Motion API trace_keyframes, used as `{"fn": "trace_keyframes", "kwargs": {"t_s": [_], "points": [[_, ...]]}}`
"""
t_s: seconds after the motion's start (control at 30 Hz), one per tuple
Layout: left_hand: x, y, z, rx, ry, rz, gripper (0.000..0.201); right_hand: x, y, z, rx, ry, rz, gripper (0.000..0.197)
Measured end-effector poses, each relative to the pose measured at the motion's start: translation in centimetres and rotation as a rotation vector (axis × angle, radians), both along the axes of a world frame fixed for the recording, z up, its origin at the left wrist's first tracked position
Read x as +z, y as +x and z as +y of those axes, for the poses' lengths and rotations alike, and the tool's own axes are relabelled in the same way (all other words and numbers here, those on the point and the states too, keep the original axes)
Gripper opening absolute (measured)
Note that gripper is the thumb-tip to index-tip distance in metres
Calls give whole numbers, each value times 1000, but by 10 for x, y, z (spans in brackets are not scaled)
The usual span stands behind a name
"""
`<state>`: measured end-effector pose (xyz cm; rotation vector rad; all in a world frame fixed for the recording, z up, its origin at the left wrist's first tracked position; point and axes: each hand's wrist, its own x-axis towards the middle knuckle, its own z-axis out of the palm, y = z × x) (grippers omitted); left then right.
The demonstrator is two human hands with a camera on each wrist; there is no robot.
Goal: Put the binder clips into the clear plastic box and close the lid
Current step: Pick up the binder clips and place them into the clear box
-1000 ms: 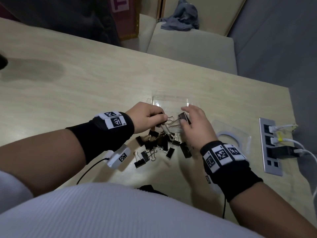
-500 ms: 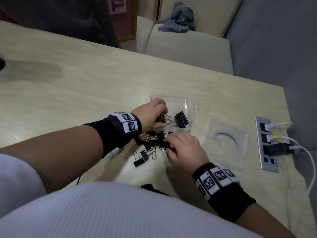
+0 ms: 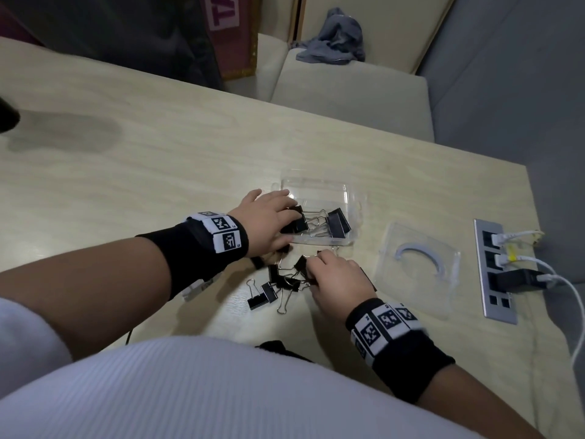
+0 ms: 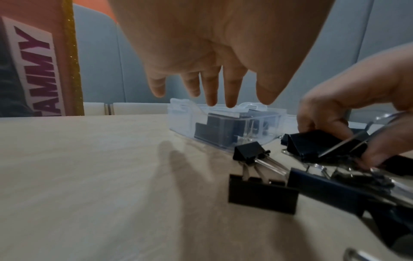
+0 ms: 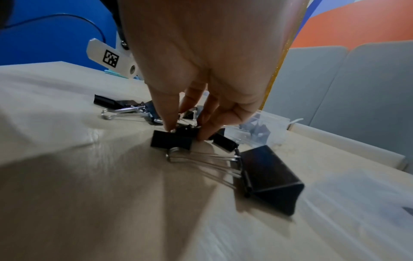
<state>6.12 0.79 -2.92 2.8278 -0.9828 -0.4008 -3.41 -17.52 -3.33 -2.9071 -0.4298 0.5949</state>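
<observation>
The clear plastic box [image 3: 317, 187] stands open mid-table with a few black binder clips [image 3: 339, 222] inside; it also shows as the box [image 4: 223, 127] in the left wrist view. My left hand [image 3: 289, 218] hovers over its left side, fingers [image 4: 230, 91] straight and holding nothing. A pile of several black clips [image 3: 276, 285] lies in front of the box. My right hand [image 3: 311, 265] reaches into that pile and pinches one black clip [image 5: 178, 135] between thumb and fingers. The clear lid [image 3: 418, 261] lies flat to the right of the box.
A grey power strip [image 3: 496, 270] with white cables plugged in is set into the table at the right edge. A large loose clip [image 5: 268, 178] lies near my right wrist. A cushioned bench with a grey cloth [image 3: 332, 39] stands beyond the table.
My left hand has carried its clips to the box, let them go and spread its fingers. My right hand has left the box, come back to the pile and taken hold of a clip.
</observation>
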Motion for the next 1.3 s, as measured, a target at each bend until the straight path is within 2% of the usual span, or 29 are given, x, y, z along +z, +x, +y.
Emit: {"fn": "trace_keyframes", "kwargs": {"t_s": [0.13, 0.3, 0.47, 0.6, 0.7, 0.8, 0.9, 0.97, 1.07, 1.13, 1.23, 1.3], "points": [[1, 0, 7, 59, -106, -11, 49, 15, 1, -9, -123, 227, -68, 8], [1, 0, 14, 122, -155, -31, 41, 26, 18, -23, -319, 415, -249, 10], [1, -2, 13, 107, -153, -25, 42, 23, 41, -27, -428, 364, -314, 12], [1, -5, 10, 77, -128, -12, 44, 19, 49, -27, -415, 276, -198, 36], [1, -9, 9, 43, -129, -22, 44, 16, 46, -26, -403, 257, -143, 44], [1, -14, 6, -28, -79, -21, 51, 14, 38, -28, -413, 296, -167, 42], [-1, -18, 1, -132, 84, -25, 63, 16, 26, -31, -408, 326, -230, 31], [-2, -19, -2, -141, 168, 2, 65, 15, 16, -34, -396, 304, -254, 23], [2, -18, -6, -127, 179, 20, 63, 13, 4, -43, -441, 246, -269, 18], [7, -19, -5, -129, 121, -5, 58, 12, -3, -52, -523, 188, -185, 23], [14, -24, -1, -143, 10, -56, 41, 7, -15, -61, -566, 58, 84, 53], [16, -31, 4, -170, 9, -35, 36, 2, -23, -62, -557, 49, 124, 57]]}}
